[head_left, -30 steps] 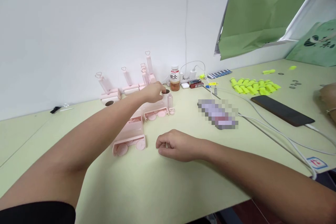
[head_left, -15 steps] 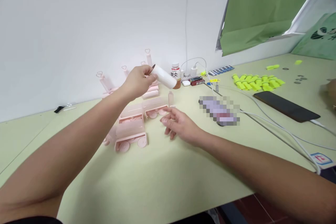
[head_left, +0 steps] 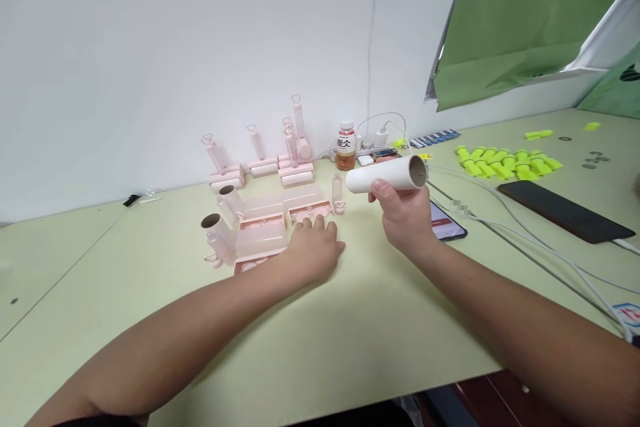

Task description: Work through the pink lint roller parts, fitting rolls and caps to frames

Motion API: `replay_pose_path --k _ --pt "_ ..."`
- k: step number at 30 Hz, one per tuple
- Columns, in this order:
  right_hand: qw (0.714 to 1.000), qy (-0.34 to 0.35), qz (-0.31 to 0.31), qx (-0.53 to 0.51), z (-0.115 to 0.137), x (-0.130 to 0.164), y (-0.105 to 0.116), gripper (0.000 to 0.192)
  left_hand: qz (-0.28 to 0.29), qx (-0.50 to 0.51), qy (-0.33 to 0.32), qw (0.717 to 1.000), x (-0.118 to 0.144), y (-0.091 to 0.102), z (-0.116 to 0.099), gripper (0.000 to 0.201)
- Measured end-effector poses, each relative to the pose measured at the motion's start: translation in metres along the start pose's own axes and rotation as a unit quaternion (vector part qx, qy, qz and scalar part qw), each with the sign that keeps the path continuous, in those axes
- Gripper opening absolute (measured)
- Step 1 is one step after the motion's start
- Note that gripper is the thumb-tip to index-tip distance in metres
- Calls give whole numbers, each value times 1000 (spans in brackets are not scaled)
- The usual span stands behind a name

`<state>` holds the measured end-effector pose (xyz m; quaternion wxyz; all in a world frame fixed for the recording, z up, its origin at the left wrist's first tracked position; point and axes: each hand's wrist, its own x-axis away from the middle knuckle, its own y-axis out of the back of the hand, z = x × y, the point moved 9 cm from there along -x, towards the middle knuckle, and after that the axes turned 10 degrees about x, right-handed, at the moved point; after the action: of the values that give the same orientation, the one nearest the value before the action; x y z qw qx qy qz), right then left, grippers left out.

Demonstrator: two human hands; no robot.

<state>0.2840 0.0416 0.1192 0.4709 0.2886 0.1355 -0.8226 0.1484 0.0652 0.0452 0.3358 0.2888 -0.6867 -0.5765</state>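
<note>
The right hand (head_left: pixel 403 213) holds a white roll (head_left: pixel 386 177) up above the green table (head_left: pixel 350 333). Its fingers wrap around the roll from below. The roll is a smooth, round tube, lying sideways, with a hollow open end. The left hand (head_left: pixel 313 250) lies flat and open, touching a pink plastic box (head_left: pixel 260 240). Round pink wheels show inside the next box (head_left: pixel 306 203).
</note>
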Motion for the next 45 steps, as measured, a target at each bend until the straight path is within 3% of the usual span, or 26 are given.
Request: replay_pose_path --k 4,9,16,20,25,31,35,38,41,45 --pt "1000 -3 20 10 -3 2 -4 51 22 12 36 999 -14 -6 3 56" --pt "999 2 40 2 0 7 -9 47 43 24 17 999 -16 -4 -1 52" --pt "998 11 62 28 1 7 -11 46 78 7 -28 997 29 -18 -35 47" --pt "997 5 70 35 -6 6 -11 43 48 1 -63 997 46 -23 -44 37" --pt "994 -24 79 71 -22 7 -12 42 -18 2 -68 998 33 -7 -37 27" --pt "988 -26 122 92 -26 7 -20 39 53 3 -83 995 12 -14 -37 33" --pt "981 -20 146 127 -22 7 -22 36 16 3 -113 993 26 -12 -46 34" --pt "975 -26 172 140 -23 9 -26 34 -8 93 -130 987 47 -5 -45 50" --pt "965 -29 217 143 -27 16 -36 35 -29 223 -127 966 65 6 -29 47" --pt "934 -43 316 160 -35 33 -56 33 -156 307 -100 934 75 34 14 35"
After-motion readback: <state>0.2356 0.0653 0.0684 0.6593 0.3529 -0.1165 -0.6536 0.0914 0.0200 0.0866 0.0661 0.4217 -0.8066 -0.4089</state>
